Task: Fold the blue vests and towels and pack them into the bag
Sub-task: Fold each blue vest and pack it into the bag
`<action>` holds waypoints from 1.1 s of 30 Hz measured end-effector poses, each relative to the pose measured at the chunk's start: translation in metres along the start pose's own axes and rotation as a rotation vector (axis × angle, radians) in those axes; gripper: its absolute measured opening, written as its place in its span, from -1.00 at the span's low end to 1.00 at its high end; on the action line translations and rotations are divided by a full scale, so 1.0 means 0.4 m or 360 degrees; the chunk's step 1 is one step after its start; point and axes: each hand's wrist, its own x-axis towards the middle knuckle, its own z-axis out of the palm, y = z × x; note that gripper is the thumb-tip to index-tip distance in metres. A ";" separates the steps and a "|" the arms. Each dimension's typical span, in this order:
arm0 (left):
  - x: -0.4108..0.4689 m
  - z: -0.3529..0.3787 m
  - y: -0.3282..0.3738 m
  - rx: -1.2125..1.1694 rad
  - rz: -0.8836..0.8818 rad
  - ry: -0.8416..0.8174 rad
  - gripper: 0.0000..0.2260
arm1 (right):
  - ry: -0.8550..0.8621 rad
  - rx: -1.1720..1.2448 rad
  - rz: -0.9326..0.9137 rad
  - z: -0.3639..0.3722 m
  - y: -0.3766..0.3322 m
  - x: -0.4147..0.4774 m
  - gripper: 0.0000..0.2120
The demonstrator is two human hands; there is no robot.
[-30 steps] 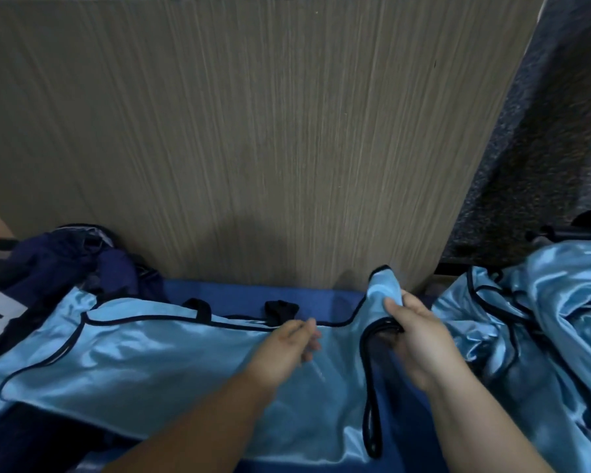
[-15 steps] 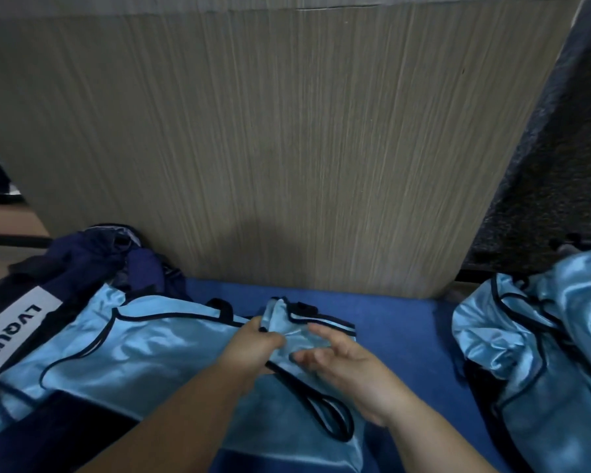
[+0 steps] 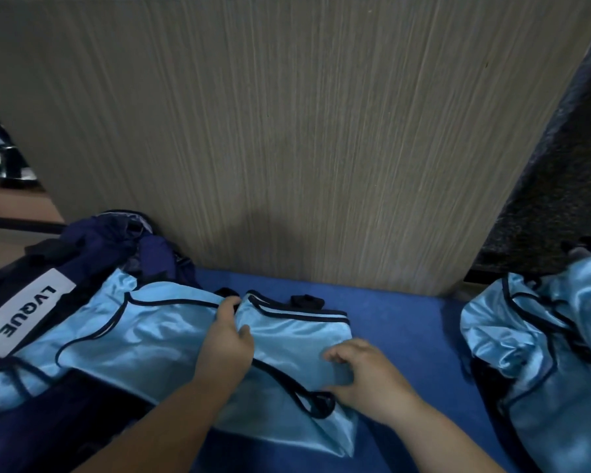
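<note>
Under both hands (image 3: 226, 349) lies the folded blue vest (image 3: 287, 339).

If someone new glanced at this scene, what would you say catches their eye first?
The shiny light-blue vest with dark piping, spread across the lower middle, stands out most, with the left hand and right hand pressing its folded-over part flat. At the left lies a navy bag bearing a white LVQUE label, and a crumpled heap of more vests sits at the right edge.
</note>
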 end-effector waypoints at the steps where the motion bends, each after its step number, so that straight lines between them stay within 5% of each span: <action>1: -0.004 -0.002 -0.001 0.0025 0.0005 -0.0008 -0.53 | -0.0018 -0.0085 -0.0062 0.001 0.001 -0.002 -0.45; 6: -0.017 0.008 -0.017 0.0612 0.0336 0.0245 -0.41 | -0.0183 -0.0273 -0.0214 -0.013 -0.017 -0.022 -0.03; 11: -0.032 0.059 -0.045 0.0642 0.1071 -0.0072 -0.76 | -0.0376 -0.0344 -0.0143 -0.018 -0.034 -0.040 0.13; 15: -0.030 0.087 -0.080 0.1227 0.0747 -0.0449 -0.48 | -0.0513 -0.0519 -0.0088 -0.004 -0.046 -0.040 0.20; 19: -0.029 0.080 -0.047 0.1395 0.0632 -0.0527 -0.26 | -0.0550 -0.0687 -0.0059 0.013 -0.048 -0.031 0.03; 22: -0.020 0.080 -0.027 0.1401 0.0459 -0.0760 -0.11 | -0.0369 -0.0255 -0.0120 -0.001 -0.036 -0.038 0.09; 24: -0.013 0.078 -0.021 0.1425 0.0414 -0.0828 -0.13 | 0.0004 0.0069 -0.0036 -0.002 -0.014 -0.034 0.03; 27: -0.015 0.075 -0.021 0.1444 0.0395 -0.0847 -0.21 | 0.0461 0.0294 0.0167 -0.011 -0.006 -0.024 -0.56; 29: -0.020 0.079 -0.023 0.1444 0.0431 -0.0809 -0.23 | 0.0402 0.0396 0.0330 -0.018 -0.013 -0.023 -0.77; 33: -0.036 0.079 -0.031 0.1410 0.0528 -0.0627 -0.24 | 0.0216 0.0918 0.0518 0.002 -0.008 -0.006 -0.64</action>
